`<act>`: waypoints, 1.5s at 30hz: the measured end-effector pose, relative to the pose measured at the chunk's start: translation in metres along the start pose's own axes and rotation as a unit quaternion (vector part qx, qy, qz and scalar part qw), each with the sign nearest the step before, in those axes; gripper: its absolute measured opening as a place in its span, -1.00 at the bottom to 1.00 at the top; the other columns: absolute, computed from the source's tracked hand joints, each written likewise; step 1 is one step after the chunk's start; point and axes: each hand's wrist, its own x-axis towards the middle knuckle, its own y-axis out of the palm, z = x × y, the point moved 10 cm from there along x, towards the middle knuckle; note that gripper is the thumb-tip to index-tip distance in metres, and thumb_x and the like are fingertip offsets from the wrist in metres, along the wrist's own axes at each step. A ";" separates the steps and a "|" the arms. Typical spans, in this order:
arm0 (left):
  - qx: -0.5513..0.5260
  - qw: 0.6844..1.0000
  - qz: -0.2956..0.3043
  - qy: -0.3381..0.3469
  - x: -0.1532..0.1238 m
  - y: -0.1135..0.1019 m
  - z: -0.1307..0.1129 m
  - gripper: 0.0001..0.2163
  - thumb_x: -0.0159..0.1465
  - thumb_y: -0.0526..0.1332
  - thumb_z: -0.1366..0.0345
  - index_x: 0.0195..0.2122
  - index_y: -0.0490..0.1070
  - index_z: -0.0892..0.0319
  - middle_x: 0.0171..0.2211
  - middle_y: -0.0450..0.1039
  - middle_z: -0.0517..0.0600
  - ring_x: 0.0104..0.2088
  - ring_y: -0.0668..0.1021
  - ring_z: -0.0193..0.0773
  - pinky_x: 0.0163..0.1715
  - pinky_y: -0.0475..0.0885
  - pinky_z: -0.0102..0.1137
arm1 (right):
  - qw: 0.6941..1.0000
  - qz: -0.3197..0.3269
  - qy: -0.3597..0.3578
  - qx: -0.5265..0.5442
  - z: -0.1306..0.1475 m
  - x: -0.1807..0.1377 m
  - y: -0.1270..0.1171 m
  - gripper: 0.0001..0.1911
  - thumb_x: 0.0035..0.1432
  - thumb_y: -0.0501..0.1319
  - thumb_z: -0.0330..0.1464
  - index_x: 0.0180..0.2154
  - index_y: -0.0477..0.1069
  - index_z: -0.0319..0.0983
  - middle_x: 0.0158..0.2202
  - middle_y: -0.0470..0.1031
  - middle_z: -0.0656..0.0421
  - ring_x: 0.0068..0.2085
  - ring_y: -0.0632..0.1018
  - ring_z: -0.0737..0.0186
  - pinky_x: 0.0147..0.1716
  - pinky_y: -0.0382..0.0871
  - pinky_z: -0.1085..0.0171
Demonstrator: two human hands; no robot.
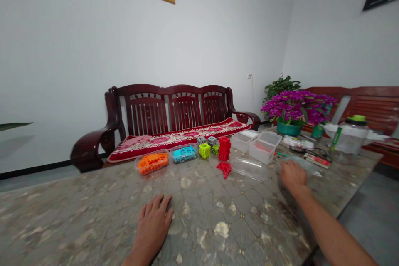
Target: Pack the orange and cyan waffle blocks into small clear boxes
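Observation:
My left hand (154, 220) lies flat on the patterned tabletop (215, 203), fingers a little apart and nothing under them that I can see. On the right, my right hand (293, 174) reaches to a clear plastic piece (307, 166) and rests at its near edge; its fingers bend downward and their tips are hidden. Orange interlocking pieces (152, 163) fill one clear tray, blue ones (184, 153) another. Between them and the right hand stand a yellow-green cube (205, 150), a red block stack (224, 149), a flat red piece (224, 169) and an empty clear lid (249, 168).
Two white lidded boxes (262, 151) stand behind the clear lid. Farther right are a purple flower pot (289, 128), glasses (314, 153), a small red-and-white box (317, 160) and a large clear jug (352, 135). A wooden sofa (183, 110) sits beyond the table.

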 end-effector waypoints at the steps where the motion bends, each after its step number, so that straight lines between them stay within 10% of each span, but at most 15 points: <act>1: -0.004 1.000 -0.002 0.000 0.000 0.000 0.000 -0.56 0.37 -0.02 0.25 0.23 0.36 0.07 0.28 0.34 0.12 0.26 0.37 -0.02 0.26 0.14 -0.06 | 1.000 0.001 -0.010 -0.001 0.001 -0.002 -0.003 -0.70 0.21 0.08 -0.54 -0.20 0.59 -0.29 -0.17 0.55 -0.10 -0.16 0.55 0.00 -0.28 0.30 0.20; 11: -0.038 0.999 -0.001 -0.010 -0.002 -0.003 -0.001 -0.57 0.35 0.00 0.28 0.20 0.40 0.09 0.27 0.34 0.14 0.29 0.34 0.00 0.29 0.11 -0.04 | 0.995 -0.072 -0.041 0.048 0.020 -0.026 -0.094 -0.71 0.20 0.11 -0.39 -0.15 0.57 -0.21 -0.19 0.54 -0.04 -0.16 0.56 -0.02 -0.33 0.32 0.17; 17: -0.214 0.975 -0.047 -0.038 0.000 -0.007 0.011 -0.50 0.35 -0.04 0.25 0.30 0.22 0.22 0.26 0.35 0.17 0.25 0.40 -0.09 0.29 0.19 -0.13 | 0.875 -0.069 -0.327 0.351 0.143 -0.091 -0.165 -0.74 0.26 0.11 -0.30 -0.12 0.54 -0.07 -0.21 0.54 0.11 -0.20 0.54 0.14 -0.22 0.38 0.23; 23: -0.485 0.846 -0.162 -0.152 0.000 -0.003 0.059 -0.47 0.40 -0.13 0.06 0.27 0.21 0.25 0.29 0.30 0.19 0.30 0.35 -0.08 0.30 0.23 -0.13 | 0.711 -0.056 -0.490 0.502 0.245 -0.153 -0.181 -0.81 0.31 0.14 -0.38 -0.20 0.55 -0.12 -0.27 0.55 0.14 -0.19 0.53 0.19 -0.19 0.37 0.25; 31: -0.720 0.666 -0.115 -0.159 0.009 0.001 0.053 -0.38 0.30 -0.06 -0.19 0.12 0.36 0.21 0.07 0.52 0.17 0.07 0.56 -0.02 0.09 0.45 -0.10 | 0.645 0.005 -0.486 0.589 0.296 -0.136 -0.118 -0.70 0.27 0.03 -0.53 -0.32 0.50 -0.17 -0.19 0.61 0.12 -0.03 0.57 0.22 0.04 0.43 0.17; 37: -0.614 0.759 -0.137 -0.165 0.005 -0.011 0.054 -0.42 0.23 0.09 -0.13 0.09 0.37 0.22 -0.03 0.54 0.14 0.01 0.56 -0.01 0.07 0.44 -0.11 | 0.676 0.009 -0.482 0.557 0.312 -0.119 -0.081 -0.52 0.04 -0.05 -0.67 -0.21 0.53 -0.19 0.00 0.61 0.08 0.14 0.53 0.23 0.16 0.39 0.10; 45: -0.575 0.802 -0.099 -0.131 0.010 -0.007 0.043 -0.45 0.18 0.06 0.10 0.15 0.35 0.25 0.06 0.53 0.16 0.10 0.53 -0.02 0.16 0.38 -0.12 | 0.701 -0.063 -0.431 0.564 0.299 -0.123 -0.111 -0.40 -0.08 -0.05 -0.66 -0.14 0.57 -0.14 -0.02 0.62 0.13 0.09 0.55 0.19 0.13 0.41 0.06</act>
